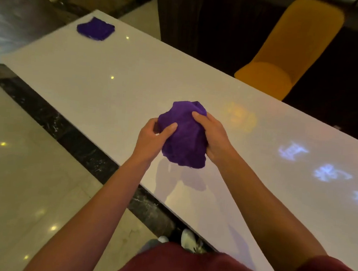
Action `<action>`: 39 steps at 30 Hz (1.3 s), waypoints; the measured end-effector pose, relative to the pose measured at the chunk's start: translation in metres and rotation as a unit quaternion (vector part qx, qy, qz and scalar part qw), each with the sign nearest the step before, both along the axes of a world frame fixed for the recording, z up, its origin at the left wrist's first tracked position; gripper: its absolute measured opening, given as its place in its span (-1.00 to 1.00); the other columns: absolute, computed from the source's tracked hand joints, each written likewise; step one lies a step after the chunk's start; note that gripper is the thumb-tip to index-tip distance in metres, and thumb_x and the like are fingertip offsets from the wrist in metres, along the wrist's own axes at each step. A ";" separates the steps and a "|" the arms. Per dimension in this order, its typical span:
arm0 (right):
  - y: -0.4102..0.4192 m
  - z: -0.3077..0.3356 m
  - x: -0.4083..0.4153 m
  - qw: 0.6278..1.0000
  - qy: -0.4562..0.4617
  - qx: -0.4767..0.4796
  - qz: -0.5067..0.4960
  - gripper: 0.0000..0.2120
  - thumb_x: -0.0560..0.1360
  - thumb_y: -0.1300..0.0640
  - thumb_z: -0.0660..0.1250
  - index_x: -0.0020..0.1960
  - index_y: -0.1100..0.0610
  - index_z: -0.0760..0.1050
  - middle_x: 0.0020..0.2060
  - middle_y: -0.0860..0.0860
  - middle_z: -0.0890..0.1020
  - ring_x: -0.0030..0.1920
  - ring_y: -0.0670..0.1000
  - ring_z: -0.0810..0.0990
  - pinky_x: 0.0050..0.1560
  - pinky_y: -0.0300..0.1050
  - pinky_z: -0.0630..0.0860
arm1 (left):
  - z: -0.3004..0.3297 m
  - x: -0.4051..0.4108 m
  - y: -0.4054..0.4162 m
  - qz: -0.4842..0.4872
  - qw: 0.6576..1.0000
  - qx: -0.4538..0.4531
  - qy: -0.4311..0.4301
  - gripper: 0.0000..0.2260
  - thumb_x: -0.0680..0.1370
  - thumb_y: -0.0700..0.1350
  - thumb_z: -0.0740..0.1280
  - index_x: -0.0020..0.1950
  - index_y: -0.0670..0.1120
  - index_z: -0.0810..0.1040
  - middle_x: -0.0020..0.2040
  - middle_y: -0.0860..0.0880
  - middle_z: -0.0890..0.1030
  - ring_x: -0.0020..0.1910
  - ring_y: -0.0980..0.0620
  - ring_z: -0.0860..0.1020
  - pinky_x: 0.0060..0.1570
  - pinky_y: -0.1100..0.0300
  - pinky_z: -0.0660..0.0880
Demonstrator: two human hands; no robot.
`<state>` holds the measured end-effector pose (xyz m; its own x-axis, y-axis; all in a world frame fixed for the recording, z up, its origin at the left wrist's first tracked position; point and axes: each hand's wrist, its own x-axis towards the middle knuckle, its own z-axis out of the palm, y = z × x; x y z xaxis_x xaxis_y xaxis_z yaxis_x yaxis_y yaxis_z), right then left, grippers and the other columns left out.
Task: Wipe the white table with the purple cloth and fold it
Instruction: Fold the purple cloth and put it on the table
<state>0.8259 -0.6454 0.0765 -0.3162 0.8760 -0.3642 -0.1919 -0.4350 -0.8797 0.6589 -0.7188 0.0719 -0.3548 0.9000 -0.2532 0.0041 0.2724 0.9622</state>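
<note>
The long white surface (118,84) runs from the far left corner down to the near right, glossy enough to mirror ceiling lights and some pale lettering near its right end. A yellow chair (285,58) stands just beyond its far edge. Over the middle of the surface, nearer the near edge than the far one, the purple cloth (184,135) is held bunched into a loose ball; whether its lowest folds touch the surface or hang just above it cannot be told, though a shadow lies right beneath it. The left hand (152,137) grips the cloth's left side, thumb laid across the front and fingers curled round behind, and the right hand (212,135) grips the right side, its fingers (198,115) pressed into the top folds. A second purple cloth (95,29), already folded flat, lies near the far left corner. The held cloth looks light, soft and limp, so it should crumple rather than hold a shape, and is unlikely to slip or be harmed by squeezing. For wiping, a flat palm over a wadded pad would probably serve; for folding, it likely needs shaking out and pinching at two neighbouring corners, which are buried in the bundle now.
</note>
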 end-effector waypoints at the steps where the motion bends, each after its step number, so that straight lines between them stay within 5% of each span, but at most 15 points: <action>1: 0.001 0.002 -0.006 1.000 -0.020 0.019 -0.007 -0.82 0.55 -0.06 0.51 0.14 -0.14 0.69 0.04 -0.11 0.79 0.08 0.00 0.78 0.02 -0.06 0.73 | 0.004 -0.005 0.001 0.018 0.999 -0.001 0.032 -0.64 0.53 0.14 0.50 0.25 0.07 0.55 0.18 0.12 0.66 0.17 0.11 0.64 0.02 0.29 0.56; 6: -0.004 0.010 -0.061 0.987 -0.098 0.130 -0.014 -0.78 0.60 -0.12 0.46 0.23 -0.18 0.60 0.04 -0.19 0.74 0.07 -0.02 0.74 0.03 -0.12 0.73 | 0.016 -0.043 0.001 0.066 0.979 0.003 0.192 -0.44 0.56 0.17 0.46 0.50 0.09 0.38 0.40 0.14 0.48 0.26 0.17 0.53 0.20 0.18 0.51; 10: -0.015 0.012 -0.132 0.987 -0.089 0.135 -0.006 -0.65 0.67 -0.15 0.34 0.43 -0.14 0.49 0.27 -0.14 0.66 0.19 -0.02 0.68 0.13 -0.08 0.70 | 0.024 -0.092 0.008 -0.091 0.995 -0.006 -0.035 -0.62 0.54 0.27 0.42 0.32 0.26 0.47 0.16 0.13 0.72 0.15 0.14 0.69 0.10 0.11 0.65; 14: -0.014 0.016 -0.207 0.995 -0.045 0.088 0.006 -0.75 0.62 -0.15 0.33 0.25 -0.15 0.63 0.10 -0.14 0.75 0.09 -0.09 0.74 -0.03 -0.21 0.68 | 0.023 -0.168 0.021 -0.009 0.999 0.015 -0.043 -0.64 0.60 0.15 0.42 0.34 0.03 0.58 0.17 0.02 0.73 0.18 0.03 0.68 0.23 0.03 0.62; 17: 0.001 0.016 -0.257 0.986 -0.096 0.130 -0.042 -0.79 0.61 -0.06 0.39 0.25 -0.13 0.59 0.08 -0.15 0.74 0.10 -0.07 0.73 0.14 -0.08 0.71 | 0.029 -0.242 0.025 0.018 0.996 0.017 -0.084 -0.68 0.61 0.15 0.41 0.30 0.05 0.61 0.12 0.06 0.75 0.12 0.06 0.71 0.16 0.09 0.64; 20: 0.009 0.016 -0.303 0.989 -0.123 0.082 -0.014 -0.64 0.61 -0.19 0.41 0.33 -0.04 0.56 0.23 -0.12 0.67 0.30 0.00 0.63 0.37 0.12 0.58 | 0.039 -0.305 0.025 -0.004 0.993 0.028 -0.115 -0.69 0.57 0.18 0.45 0.23 0.06 0.66 0.10 0.04 0.76 0.09 0.05 0.73 0.08 0.10 0.65; 24: 0.005 0.007 -0.362 0.991 0.048 -0.020 0.121 -0.40 0.49 -0.40 0.43 0.36 -0.03 0.64 0.31 0.04 0.71 0.36 0.09 0.66 0.30 0.07 0.63 | 0.048 -0.363 0.034 -0.022 0.992 0.040 -0.120 -0.72 0.52 0.17 0.50 0.14 0.05 0.72 0.10 -0.02 0.77 0.08 -0.01 0.74 0.03 0.10 0.67; 26: 0.006 0.003 -0.390 0.991 -0.004 0.026 0.131 -0.36 0.47 -0.43 0.43 0.36 -0.02 0.63 0.28 0.04 0.72 0.30 0.08 0.70 0.27 0.06 0.66 | 0.049 -0.390 0.043 -0.009 0.993 0.041 -0.112 -0.74 0.50 0.16 0.51 0.10 0.06 0.73 0.07 -0.01 0.77 0.06 0.00 0.74 0.06 0.05 0.67; 29: 0.022 0.000 -0.428 0.987 -0.116 0.089 0.070 -0.51 0.51 -0.37 0.43 0.25 -0.04 0.66 0.13 -0.04 0.78 0.17 0.04 0.75 0.16 0.00 0.70 | 0.044 -0.433 0.060 0.001 0.996 0.027 -0.079 -0.76 0.53 0.20 0.49 0.08 0.10 0.72 0.03 0.06 0.77 0.02 0.05 0.74 0.07 0.04 0.67; 33: 0.064 -0.007 -0.468 0.985 -0.147 0.080 -0.035 -0.77 0.61 -0.24 0.40 0.08 -0.11 0.68 0.02 -0.12 0.78 0.08 -0.01 0.75 -0.03 -0.11 0.66 | 0.037 -0.494 0.092 0.032 0.999 0.024 -0.023 -0.87 0.55 0.22 0.44 0.01 0.22 0.65 -0.09 0.30 0.71 -0.11 0.26 0.68 -0.09 0.23 0.59; 39: 0.149 -0.025 -0.556 0.995 0.081 -0.064 0.003 -0.47 0.50 -0.18 0.50 0.34 0.11 0.62 0.23 0.07 0.75 0.24 0.09 0.74 0.18 0.09 0.67 | 0.038 -0.576 0.172 0.016 0.999 -0.007 -0.032 -0.79 0.54 0.24 0.45 -0.04 0.13 0.71 -0.09 0.19 0.76 -0.13 0.23 0.71 -0.21 0.30 0.61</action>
<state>0.2698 -0.4969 0.0511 -0.3850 0.8237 -0.4163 -0.3240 -0.5430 -0.7747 0.0834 -0.5467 0.1098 -0.3663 0.8847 -0.2882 -0.0659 0.2843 0.9565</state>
